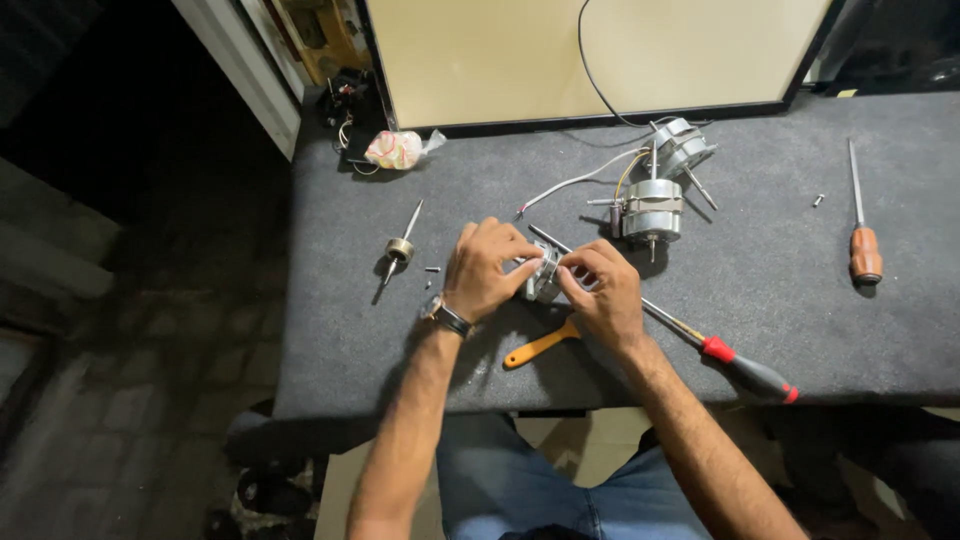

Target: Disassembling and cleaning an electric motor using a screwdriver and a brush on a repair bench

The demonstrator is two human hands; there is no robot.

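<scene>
I saw the left hand (487,268) and right hand (603,290) both curled closed on a small metal motor part (543,275), resting on the grey counter (760,260). Just behind it lay a red-handled screwdriver (700,340); an orange handle (537,347) lay just in front.

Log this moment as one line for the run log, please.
left hand: grips metal motor part | right hand: grips same part | beside: long red-handled screwdriver, orange-handled tool | surface: grey bench
</scene>
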